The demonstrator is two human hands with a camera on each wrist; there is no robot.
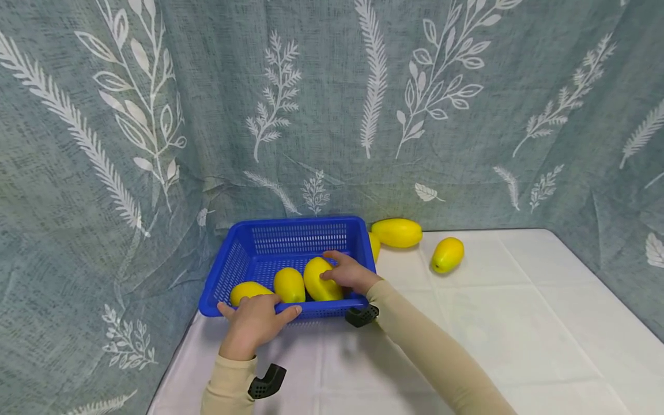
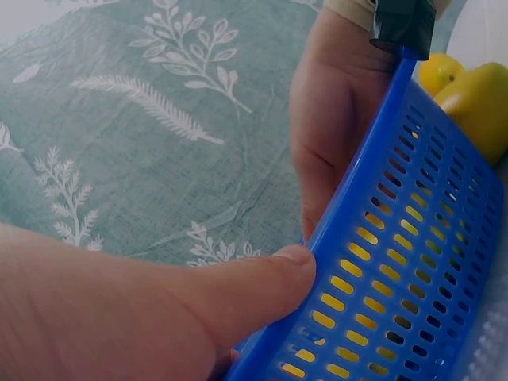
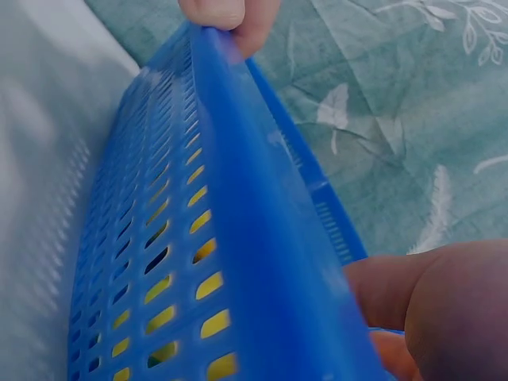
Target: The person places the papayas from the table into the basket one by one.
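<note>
The blue basket sits on the white table, up by the leafy curtain. The left hand points forward at its near side – thumb outside, fingers over the edge, clamped on the rim. The right hand reaches in over the near right corner, thumb and fingers bent round a yellow fruit. Two more fruits lie inside – three are outside, to the right.

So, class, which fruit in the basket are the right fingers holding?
The rightmost fruit in the basket: the right fingers curl over it, while the middle fruit and left fruit lie apart from them.
</note>
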